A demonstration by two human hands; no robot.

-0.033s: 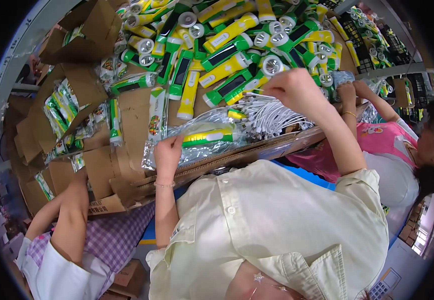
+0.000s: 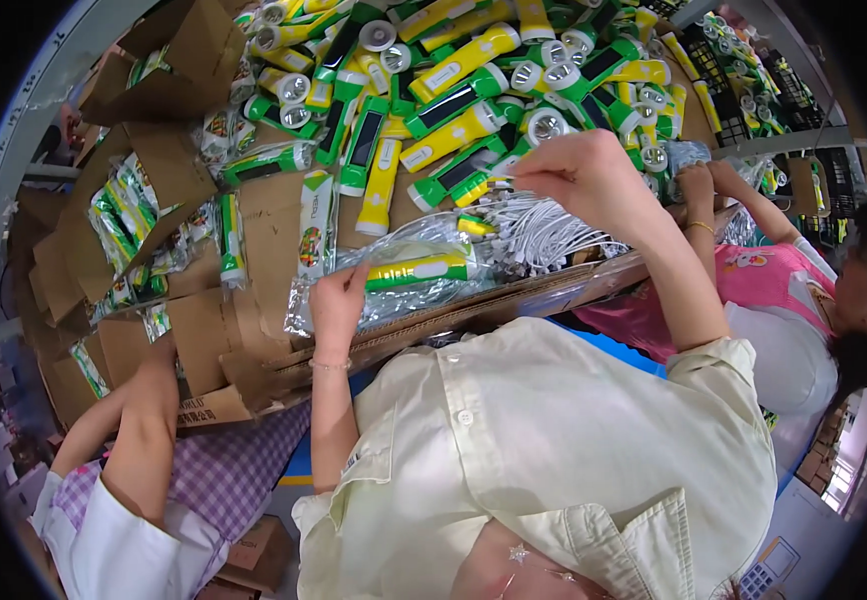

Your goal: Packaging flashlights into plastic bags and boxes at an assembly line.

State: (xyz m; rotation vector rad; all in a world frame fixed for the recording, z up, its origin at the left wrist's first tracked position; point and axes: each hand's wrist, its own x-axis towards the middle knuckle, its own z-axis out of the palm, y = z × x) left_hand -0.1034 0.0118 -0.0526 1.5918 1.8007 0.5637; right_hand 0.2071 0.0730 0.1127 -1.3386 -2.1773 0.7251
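My left hand is closed, thumb and finger pinching a clear plastic bag at the front edge of the cardboard-covered table. A yellow and green flashlight lies lengthwise at the bag, beside those fingertips; whether it is fully inside is hard to tell. My right hand is bent down with its fingers pinched together, just above a bundle of white cables. A small pale piece shows by its fingertips, too small to name. Just left of the cables lies a partly covered flashlight end.
A large heap of yellow and green flashlights fills the far side. Open cardboard boxes with bagged flashlights stand at the left. One co-worker's arm reaches into a box there; another co-worker's hands are at the right.
My right hand has shifted slightly left and up over the cables. The flashlight by my left hand sits slightly farther right. My left hand keeps its pinch.
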